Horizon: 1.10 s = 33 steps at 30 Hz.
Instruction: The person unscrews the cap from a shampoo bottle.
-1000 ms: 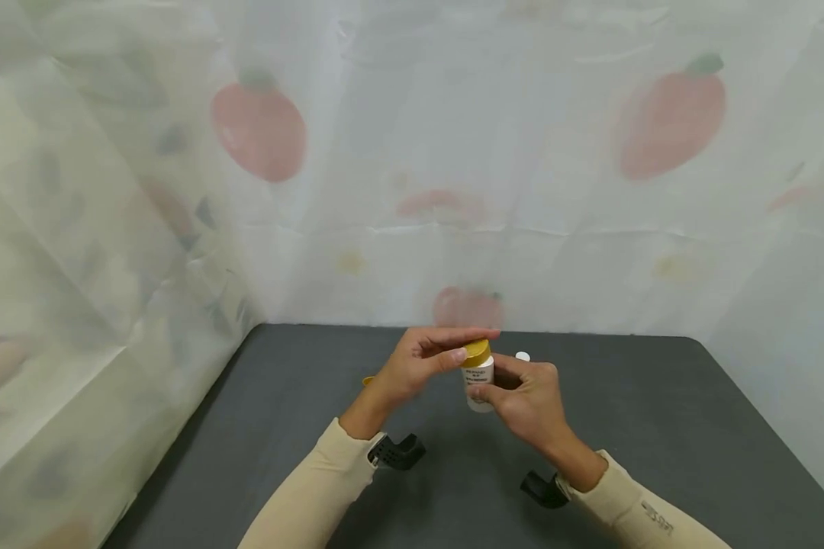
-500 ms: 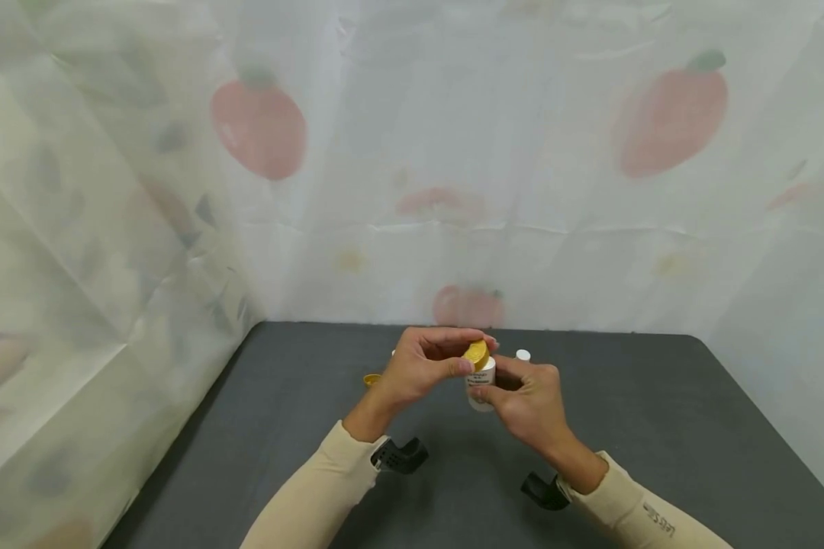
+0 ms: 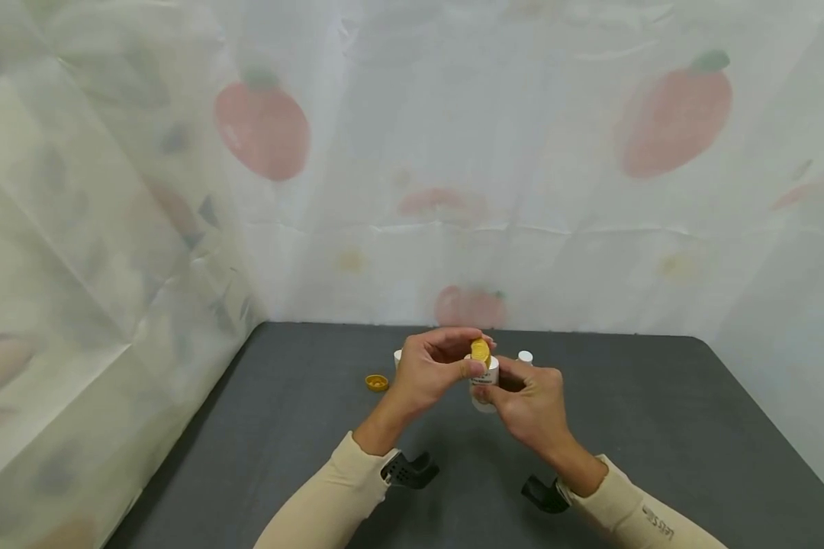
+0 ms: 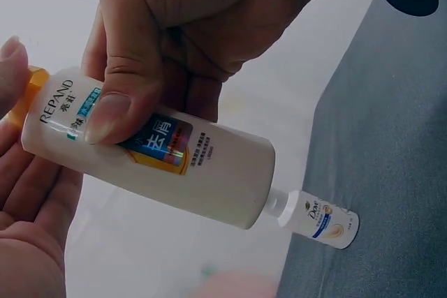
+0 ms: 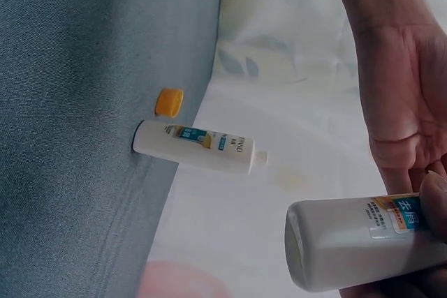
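Observation:
In the head view my left hand [image 3: 429, 374] pinches a yellow cap [image 3: 481, 351] at the top of a white shampoo bottle [image 3: 484, 380]. That cap is tilted, and the bottle's white shoulder shows beside it. My right hand [image 3: 537, 400] grips the bottle round its body, label outward. The left wrist view shows the thumb of the right hand [image 4: 140, 68] across the label of the bottle [image 4: 223, 165], with the yellow cap [image 4: 31, 92] at its neck end. Whether cap and neck still touch is hidden by fingers.
A second yellow cap [image 3: 377, 383] lies on the dark table [image 3: 302, 427], left of the hands. Beside it stands a similar uncapped bottle [image 5: 202, 146]. A small white Dove bottle [image 4: 321, 221] stands behind my right hand. A printed curtain [image 3: 467, 152] borders the table.
The held cap has gone from level on the bottle to steeply tilted. My left hand has shifted slightly right, and more of the table cap and the bottle beside it now shows.

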Tool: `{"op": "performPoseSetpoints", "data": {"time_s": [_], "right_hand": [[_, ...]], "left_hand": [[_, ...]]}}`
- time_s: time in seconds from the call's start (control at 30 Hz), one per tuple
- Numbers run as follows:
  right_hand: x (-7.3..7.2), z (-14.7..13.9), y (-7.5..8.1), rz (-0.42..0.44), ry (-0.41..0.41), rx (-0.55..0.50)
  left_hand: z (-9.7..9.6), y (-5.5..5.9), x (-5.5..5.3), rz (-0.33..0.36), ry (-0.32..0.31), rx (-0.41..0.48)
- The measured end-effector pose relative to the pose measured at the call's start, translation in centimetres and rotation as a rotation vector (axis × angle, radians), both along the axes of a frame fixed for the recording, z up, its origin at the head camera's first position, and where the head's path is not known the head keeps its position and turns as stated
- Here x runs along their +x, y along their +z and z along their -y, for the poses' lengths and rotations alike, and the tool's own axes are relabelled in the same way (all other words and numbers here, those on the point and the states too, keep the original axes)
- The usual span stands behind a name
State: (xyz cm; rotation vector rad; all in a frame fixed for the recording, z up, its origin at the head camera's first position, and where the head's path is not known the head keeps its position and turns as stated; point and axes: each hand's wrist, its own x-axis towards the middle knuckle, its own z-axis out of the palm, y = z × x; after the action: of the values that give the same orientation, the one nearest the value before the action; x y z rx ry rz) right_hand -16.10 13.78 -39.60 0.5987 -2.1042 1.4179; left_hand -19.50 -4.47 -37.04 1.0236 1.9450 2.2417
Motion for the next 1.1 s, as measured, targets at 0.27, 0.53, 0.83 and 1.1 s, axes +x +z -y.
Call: {"op": "performPoseSetpoints", "data": {"time_s": [0.27,0.53,0.83,1.1], "right_hand": [[-0.2,0.0,-0.4,-0.018,0.001,0.004],[-0.2,0.1,-0.2,0.031,-0.004,0.016],[-0.2,0.2,-0.4,-0.018,-0.022,0.051],[-0.2,0.2,-0.9,-0.029,-0.049,0.035]], "left_hand": [[-0.1,-0.3,-0.2,-0.009,0.06,-0.035],[0.5,-0.2,-0.7,-0.084,-0.1,0.012],[0.5,-0.8,-1.0,-0.13,-0.064,0.004],[-0.4,-1.0,-0.6,-0.089,0.04,-0.005]]}}
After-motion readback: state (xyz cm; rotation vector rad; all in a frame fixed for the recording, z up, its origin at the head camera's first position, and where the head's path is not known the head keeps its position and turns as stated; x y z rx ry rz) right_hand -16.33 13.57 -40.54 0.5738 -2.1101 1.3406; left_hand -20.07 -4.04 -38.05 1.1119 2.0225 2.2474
